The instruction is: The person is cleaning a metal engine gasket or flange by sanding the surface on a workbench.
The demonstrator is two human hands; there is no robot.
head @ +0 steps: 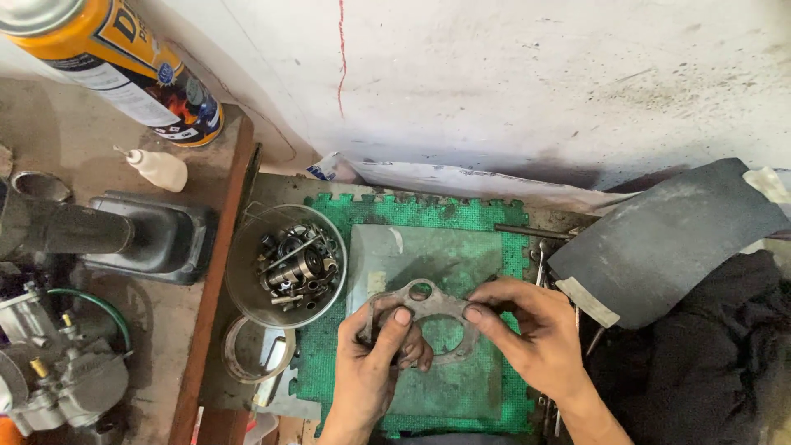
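A flat metal gasket (428, 317) is being pinched tight by the left hand (375, 363) and right hand (527, 330), held level over the green mat (329, 371), lying long from left to right.

Soft, even, dimmish light; mild edge distortion, faint blur, no glare.

Two hands: left hand (375, 354), right hand (527, 330), both pinching one flat metal gasket (428, 317). One green foam mat (494, 227) under hands. One metal bowl (247, 272) of small parts left of left hand; parts too many to count. One metal ring (239, 350) below bowl. One spray can (115, 62), one small squeeze bottle (161, 169) far upper left. One dark sheet (676, 235) right of right hand.
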